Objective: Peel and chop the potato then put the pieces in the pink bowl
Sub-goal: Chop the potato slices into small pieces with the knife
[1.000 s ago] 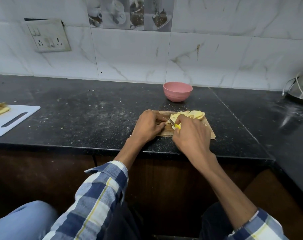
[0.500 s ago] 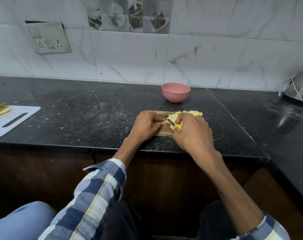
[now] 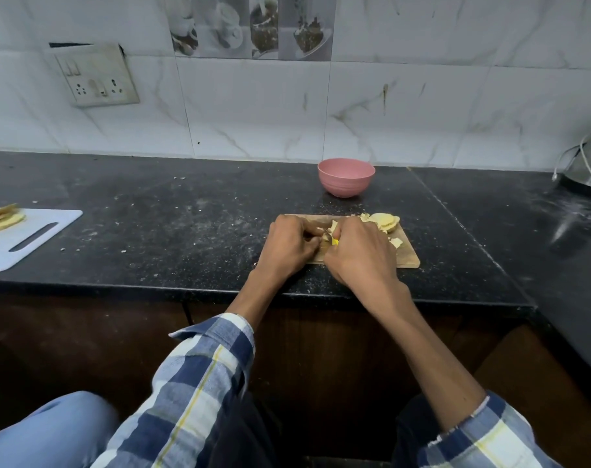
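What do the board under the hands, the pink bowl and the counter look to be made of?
Chopping board: likely wood, a matt tan surface with faint grain.
Pink bowl: probably plastic or a similar composite, smooth, uniform colour and a dull sheen; ceramic is possible.
Counter: seemingly polished black stone, speckled and reflective.

Your pale yellow potato pieces (image 3: 383,221) lie in a loose heap at the far right corner of the wooden chopping board (image 3: 407,256), round slices stacked at the far edge and smaller bits just nearer. The board lies flat near the desk's front edge. Your pink bowl (image 3: 346,177) stands upright behind the board, close to the desk's back edge.
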`<state>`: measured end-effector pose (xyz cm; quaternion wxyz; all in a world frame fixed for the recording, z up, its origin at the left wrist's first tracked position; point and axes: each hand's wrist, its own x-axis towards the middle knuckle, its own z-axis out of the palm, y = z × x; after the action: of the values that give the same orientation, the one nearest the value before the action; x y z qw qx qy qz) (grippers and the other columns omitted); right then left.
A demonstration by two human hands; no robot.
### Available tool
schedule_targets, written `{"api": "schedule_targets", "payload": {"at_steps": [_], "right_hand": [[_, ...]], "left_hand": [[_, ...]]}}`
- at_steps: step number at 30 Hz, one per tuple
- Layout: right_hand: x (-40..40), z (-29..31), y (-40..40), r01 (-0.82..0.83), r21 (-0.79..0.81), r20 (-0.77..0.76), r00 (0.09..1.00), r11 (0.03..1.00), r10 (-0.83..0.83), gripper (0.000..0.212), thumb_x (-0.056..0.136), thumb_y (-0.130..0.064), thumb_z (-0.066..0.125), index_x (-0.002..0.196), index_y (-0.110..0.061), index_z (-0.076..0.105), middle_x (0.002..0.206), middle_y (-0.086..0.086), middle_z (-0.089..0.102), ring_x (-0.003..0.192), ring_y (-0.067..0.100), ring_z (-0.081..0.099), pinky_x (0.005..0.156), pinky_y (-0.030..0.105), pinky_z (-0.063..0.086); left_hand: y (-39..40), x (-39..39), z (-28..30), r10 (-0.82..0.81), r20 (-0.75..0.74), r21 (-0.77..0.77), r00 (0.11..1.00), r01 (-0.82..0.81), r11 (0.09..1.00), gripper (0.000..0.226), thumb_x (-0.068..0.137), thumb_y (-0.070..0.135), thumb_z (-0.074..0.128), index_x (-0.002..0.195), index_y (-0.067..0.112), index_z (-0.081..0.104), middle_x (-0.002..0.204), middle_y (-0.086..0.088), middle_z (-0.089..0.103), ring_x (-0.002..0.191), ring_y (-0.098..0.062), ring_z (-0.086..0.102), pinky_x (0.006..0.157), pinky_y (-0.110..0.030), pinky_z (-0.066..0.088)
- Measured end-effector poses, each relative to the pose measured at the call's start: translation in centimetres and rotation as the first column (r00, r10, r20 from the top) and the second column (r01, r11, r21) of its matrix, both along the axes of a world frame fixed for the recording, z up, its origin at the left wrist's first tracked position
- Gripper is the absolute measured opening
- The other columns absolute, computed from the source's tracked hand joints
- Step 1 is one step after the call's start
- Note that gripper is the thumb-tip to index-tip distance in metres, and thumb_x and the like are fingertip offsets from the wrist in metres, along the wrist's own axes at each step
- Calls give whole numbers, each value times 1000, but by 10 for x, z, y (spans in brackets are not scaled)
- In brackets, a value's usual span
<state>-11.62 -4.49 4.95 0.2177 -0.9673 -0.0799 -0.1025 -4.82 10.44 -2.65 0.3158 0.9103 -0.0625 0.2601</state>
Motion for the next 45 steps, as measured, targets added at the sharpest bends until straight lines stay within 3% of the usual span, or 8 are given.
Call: {"api": "schedule_targets", "payload": {"at_steps": [4,7,14,23,30,38,45], "right_hand": [[-12,3,-13,9,-72,-15,1000,997,-10,33,85,-19,68,118,-18,64,118,8,65,108,31,60,87,40,50],[-19,11,-23,15,-87,-18,1000,996,-17,26,86,-18,68,111,-19,67,113,8,64,102,30,59,81,37,48],[-12,5,-10,-1,27,93,996,1000,-2,27,92,-23,65,118,-20,62,110,7,67,101,30,62,72,36,43],[-4,-22,13,10,55,87,996,998,-15,42,96,-20,62,137,-17,54,117,11,65,110,33,61,79,38,42],[-19,-23,2,-5,-19,78,997,1000,7,34,93,-19,63,127,-18,57,116,10,63,107,32,59,79,38,41],[-23,-13,-15,14,34,103,995,999,-17,23,94,-22,62,117,-19,59,104,5,67,95,27,62,69,34,41],[-3,-22,5,-19,64,125,992,998,11,36,96,-20,62,131,-19,56,106,8,68,99,31,64,75,39,47]], "left_hand": [[-1,2,0,19,-1,-5,1000,-19,1000,20,82,15,75,98,21,85,97,6,80,89,-10,73,84,-21,51],[1,0,0,11,7,-21,1000,-11,1000,16,84,16,78,98,21,85,97,5,80,90,-9,72,87,-27,54],[3,-5,2,39,-12,-114,999,-40,993,13,80,20,85,92,24,85,88,7,80,80,-2,71,85,-27,54],[0,-2,0,43,-13,-107,999,-44,993,11,76,17,78,84,22,85,81,7,79,75,-7,70,80,-32,55],[-1,-3,2,47,5,-123,999,-46,991,12,80,11,77,85,19,85,86,7,80,76,4,64,85,-21,52],[6,-3,1,70,-24,-178,997,-73,981,16,79,18,82,94,21,85,89,5,80,80,0,71,87,-27,58],[6,-4,0,42,-35,-203,998,-49,978,12,73,11,79,75,22,83,77,14,76,75,0,70,79,-36,59]]}}
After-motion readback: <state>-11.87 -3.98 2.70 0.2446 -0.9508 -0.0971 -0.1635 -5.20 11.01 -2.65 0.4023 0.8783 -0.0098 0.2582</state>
